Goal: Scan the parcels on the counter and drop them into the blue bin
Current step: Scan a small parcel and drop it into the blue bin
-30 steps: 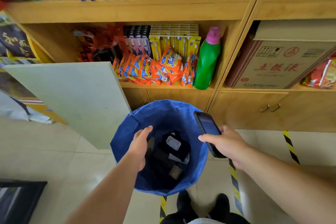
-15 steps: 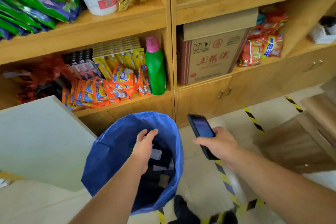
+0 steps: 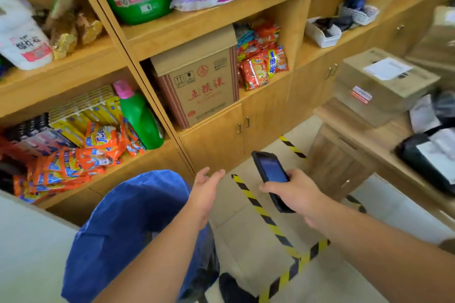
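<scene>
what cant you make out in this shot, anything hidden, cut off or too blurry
- Inside of the blue bin, head view: the left forearm crosses its mouth, so the contents are hidden.
- Scanner screen: lit, but too small to read; the right hand covers its lower part.
- Black parcel on the counter: cut off by the right edge, label blurred.
- Cardboard parcel: label text too blurred to read.
- Left hand: open, holding nothing.

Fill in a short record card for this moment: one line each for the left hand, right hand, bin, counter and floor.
left hand: open, holds nothing, beside the bin's rim
right hand: grips the black scanner, screen up
blue bin: on the floor, lower left
counter: at right, carries a cardboard parcel and a black bag parcel
floor: yellow-black tape
</scene>
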`<state>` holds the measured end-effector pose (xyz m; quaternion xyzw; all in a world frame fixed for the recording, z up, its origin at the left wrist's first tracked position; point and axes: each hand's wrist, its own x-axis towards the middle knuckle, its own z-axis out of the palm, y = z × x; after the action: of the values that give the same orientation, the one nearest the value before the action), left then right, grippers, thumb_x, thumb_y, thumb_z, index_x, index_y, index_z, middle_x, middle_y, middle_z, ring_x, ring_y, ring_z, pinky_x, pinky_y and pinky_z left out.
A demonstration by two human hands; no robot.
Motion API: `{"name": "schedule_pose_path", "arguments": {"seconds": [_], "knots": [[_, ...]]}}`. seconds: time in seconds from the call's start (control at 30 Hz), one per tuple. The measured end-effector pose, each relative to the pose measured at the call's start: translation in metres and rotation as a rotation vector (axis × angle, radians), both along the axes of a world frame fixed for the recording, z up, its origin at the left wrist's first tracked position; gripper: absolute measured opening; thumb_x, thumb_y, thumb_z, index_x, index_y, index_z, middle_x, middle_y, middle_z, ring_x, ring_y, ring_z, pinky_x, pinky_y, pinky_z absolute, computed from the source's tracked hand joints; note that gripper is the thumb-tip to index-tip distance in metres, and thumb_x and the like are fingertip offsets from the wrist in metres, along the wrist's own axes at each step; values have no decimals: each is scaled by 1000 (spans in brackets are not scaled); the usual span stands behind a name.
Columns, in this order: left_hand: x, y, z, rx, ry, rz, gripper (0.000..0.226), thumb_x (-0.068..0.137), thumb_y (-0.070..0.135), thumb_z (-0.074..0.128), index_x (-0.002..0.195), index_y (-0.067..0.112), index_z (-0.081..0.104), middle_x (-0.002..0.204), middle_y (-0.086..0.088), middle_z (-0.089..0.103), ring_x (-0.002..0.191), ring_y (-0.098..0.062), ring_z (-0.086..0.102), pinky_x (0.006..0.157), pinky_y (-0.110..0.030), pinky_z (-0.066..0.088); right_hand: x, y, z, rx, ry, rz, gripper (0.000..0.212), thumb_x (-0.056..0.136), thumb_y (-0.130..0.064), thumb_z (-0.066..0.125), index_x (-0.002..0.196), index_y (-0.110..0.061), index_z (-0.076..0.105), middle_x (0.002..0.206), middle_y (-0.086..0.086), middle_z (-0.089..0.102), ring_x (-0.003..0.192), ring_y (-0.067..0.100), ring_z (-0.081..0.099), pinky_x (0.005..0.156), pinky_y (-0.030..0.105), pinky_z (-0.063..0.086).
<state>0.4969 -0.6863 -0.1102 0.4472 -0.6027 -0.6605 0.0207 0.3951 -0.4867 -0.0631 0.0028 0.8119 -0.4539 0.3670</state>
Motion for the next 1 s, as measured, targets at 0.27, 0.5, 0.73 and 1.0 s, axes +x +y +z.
{"name": "schedule_pose_path", "arguments": {"seconds": [0.27, 0.5, 0.73, 1.0], "knots": [[-47, 134, 20, -48, 4, -214, 80, 84, 62, 71, 153, 38, 40, 152, 4, 46, 138, -27, 48, 118, -49, 36, -11, 149, 7, 19, 42, -182, 68, 70, -45, 92, 121, -15, 57, 103, 3, 67, 87, 19, 67, 61, 28, 47], [-107, 240, 25, -58, -13, -444, 70, 96, 55, 65, 157, 39, 35, 164, 1, 37, 145, -25, 40, 104, -43, 31, -21, 270, 11, 90, 55, -421, 69, 73, -48, 90, 120, -15, 53, 105, 5, 64, 92, 22, 66, 68, 35, 55], [-174, 323, 24, -76, -14, -692, 75, 94, 55, 69, 158, 34, 36, 163, -2, 40, 145, -26, 43, 108, -42, 35, -27, 359, 7, 74, 15, -691, 64, 72, -44, 93, 114, -17, 53, 101, 8, 69, 88, 26, 71, 84, 47, 64], [-266, 404, 17, -97, -18, -916, 72, 95, 52, 68, 157, 32, 37, 156, 0, 43, 139, -28, 45, 108, -46, 38, -58, 427, 3, 39, -7, -964, 66, 73, -38, 93, 122, -15, 56, 104, 10, 69, 88, 24, 71, 57, 31, 57]]}}
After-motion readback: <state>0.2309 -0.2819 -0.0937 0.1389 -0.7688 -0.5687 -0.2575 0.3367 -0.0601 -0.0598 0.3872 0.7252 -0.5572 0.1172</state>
